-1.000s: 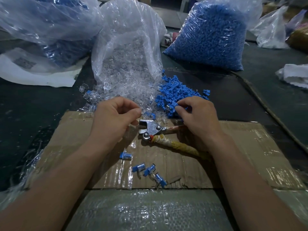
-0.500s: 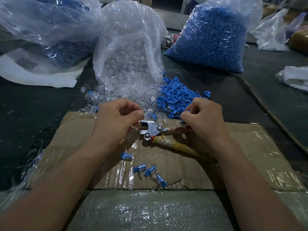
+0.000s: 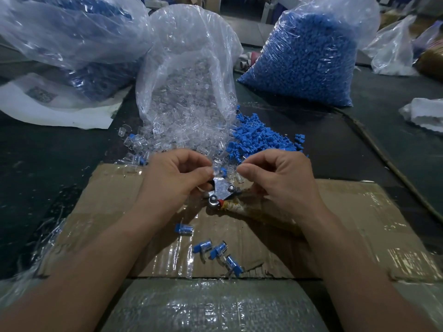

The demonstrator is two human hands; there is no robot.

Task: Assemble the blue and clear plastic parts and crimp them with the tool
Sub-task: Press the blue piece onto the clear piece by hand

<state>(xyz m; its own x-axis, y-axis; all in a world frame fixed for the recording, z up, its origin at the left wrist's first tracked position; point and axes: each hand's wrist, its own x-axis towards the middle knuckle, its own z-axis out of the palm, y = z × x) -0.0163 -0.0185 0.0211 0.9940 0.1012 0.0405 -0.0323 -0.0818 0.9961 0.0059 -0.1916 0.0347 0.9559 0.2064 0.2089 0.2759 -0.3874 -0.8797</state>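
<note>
Within 1 second the right hand (image 3: 278,180) had left the blue pile (image 3: 261,137) and neared the left hand (image 3: 177,178) above the tool (image 3: 221,191) at the cardboard's (image 3: 359,212) far edge. Both hands pinched parts too small to make out, probably ready for mating.

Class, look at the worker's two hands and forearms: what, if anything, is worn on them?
Nothing is worn. The left hand and right hand are without gloves, and no ring shows on the visible fingers. The left forearm and right forearm are uncovered to the picture's edge: no sleeve, watch or bracelet in view.
</note>
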